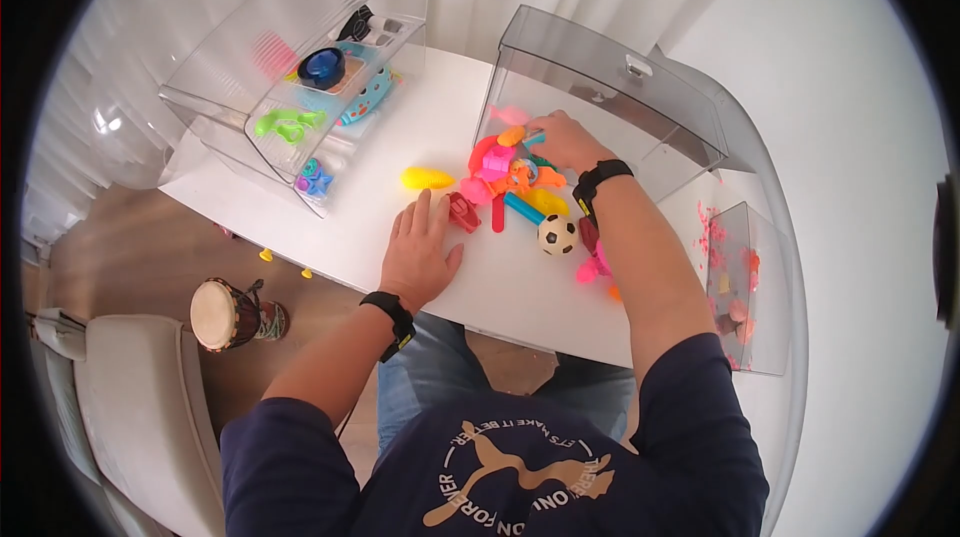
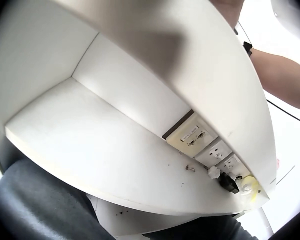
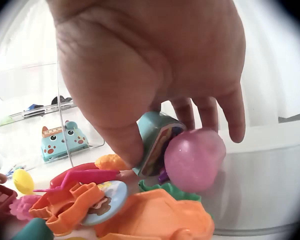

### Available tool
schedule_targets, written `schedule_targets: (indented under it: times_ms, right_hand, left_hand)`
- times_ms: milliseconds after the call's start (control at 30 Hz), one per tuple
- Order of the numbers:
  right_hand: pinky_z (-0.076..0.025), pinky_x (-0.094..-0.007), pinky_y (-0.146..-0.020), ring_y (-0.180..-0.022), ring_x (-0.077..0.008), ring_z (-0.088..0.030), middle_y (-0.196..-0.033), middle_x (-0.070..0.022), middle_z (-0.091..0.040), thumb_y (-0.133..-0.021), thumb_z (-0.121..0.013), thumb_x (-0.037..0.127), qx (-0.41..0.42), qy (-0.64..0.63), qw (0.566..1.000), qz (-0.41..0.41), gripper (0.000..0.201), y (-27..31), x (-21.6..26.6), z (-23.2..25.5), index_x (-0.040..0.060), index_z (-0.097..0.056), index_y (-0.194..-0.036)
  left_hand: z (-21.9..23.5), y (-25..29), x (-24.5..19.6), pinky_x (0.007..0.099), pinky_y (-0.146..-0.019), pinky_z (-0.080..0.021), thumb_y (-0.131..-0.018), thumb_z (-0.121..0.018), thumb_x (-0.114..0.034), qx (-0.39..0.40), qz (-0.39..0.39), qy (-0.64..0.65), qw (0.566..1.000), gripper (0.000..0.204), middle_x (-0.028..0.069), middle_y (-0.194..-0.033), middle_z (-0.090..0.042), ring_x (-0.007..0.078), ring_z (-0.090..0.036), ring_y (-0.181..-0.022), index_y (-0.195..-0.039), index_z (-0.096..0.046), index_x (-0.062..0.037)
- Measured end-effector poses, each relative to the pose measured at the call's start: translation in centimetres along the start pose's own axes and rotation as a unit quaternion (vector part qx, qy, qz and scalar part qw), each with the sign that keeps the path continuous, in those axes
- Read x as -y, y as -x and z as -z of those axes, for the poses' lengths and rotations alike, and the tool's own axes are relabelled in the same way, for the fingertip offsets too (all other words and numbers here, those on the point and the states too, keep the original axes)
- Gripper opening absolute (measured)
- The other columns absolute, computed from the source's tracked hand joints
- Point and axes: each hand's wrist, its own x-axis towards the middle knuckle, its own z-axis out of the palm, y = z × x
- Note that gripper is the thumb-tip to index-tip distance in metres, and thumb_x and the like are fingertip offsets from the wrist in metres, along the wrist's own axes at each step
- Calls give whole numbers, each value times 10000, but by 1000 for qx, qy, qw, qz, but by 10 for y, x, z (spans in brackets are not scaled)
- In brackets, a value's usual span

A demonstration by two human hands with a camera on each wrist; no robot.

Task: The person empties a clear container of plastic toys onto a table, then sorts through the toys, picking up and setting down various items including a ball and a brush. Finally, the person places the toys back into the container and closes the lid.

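My right hand reaches down at the back of a toy pile. In the right wrist view its thumb and fingers pinch a light-blue toy block with a picture on its face. A shiny pink ball-like toy sits right beside that block. My left hand lies with fingers extended on the white table, next to a dark red toy and just below a yellow toy. Orange molds, a blue stick and a small soccer ball lie in the pile.
A clear bin lies behind the pile. To the left, a clear organizer holds several toys, including a blue animal toy. Another clear box stands at the right edge. A drum is on the floor.
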Motion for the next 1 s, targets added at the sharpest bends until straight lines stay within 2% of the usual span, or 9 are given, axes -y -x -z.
schedule_targets:
  times_ms: [233, 333, 433, 533, 833, 1000]
  right_hand:
    - [-481, -426, -988, -1144, -379, -568, -1250, -184, -567, -835, -652, 178, -20, -24, 997, 75, 410, 30, -13, -18, 149, -653, -1243]
    - [-456, -405, -1008, -1185, -363, -527, -1288, -157, -536, -850, -655, 121, 13, -31, 997, 74, 407, 51, -13, -13, 105, -628, -1256]
    - [-458, -426, -1021, -1206, -367, -526, -1344, -160, -515, -864, -636, 169, 9, -28, 997, 77, 458, 67, -19, -20, 141, -589, -1319]
    - [-452, -428, -1030, -1206, -365, -523, -1366, -154, -498, -869, -630, 165, -11, -9, 996, 89, 480, 84, -18, -24, 126, -558, -1342]
    - [-455, -450, -1023, -1208, -386, -519, -1353, -161, -507, -863, -625, 175, -29, -22, 997, 65, 493, 112, -13, -25, 92, -535, -1340]
    - [-449, -428, -1020, -1194, -376, -522, -1313, -168, -522, -842, -630, 141, -41, -40, 996, 74, 490, 120, -15, -27, 64, -543, -1318]
  left_hand:
    - [-4, 0, 1, 465, -1097, -347, -820, -679, -276, -10, -2, -24, 1000, 724, 262, -1442, -396, 405, -437, -1275, -1440, -397, -30]
    - [-7, 0, 0, 467, -1098, -346, -819, -684, -276, -8, -4, -33, 999, 730, 263, -1447, -393, 407, -434, -1277, -1442, -393, -30]
    - [-8, 0, 1, 467, -1098, -346, -813, -692, -278, -8, -9, -36, 999, 742, 264, -1449, -390, 408, -432, -1278, -1444, -389, -29]
    - [-7, 0, 1, 471, -1100, -342, -802, -704, -285, -10, -15, -26, 999, 761, 261, -1454, -387, 410, -428, -1282, -1447, -387, -36]
    - [-9, 2, 1, 491, -1098, -339, -743, -726, -270, -31, -55, -18, 998, 807, 249, -1464, -377, 420, -402, -1310, -1451, -399, -60]
    - [-10, 3, 0, 491, -1095, -346, -725, -724, -264, -28, -64, -23, 997, 807, 242, -1465, -379, 419, -400, -1312, -1441, -416, -54]
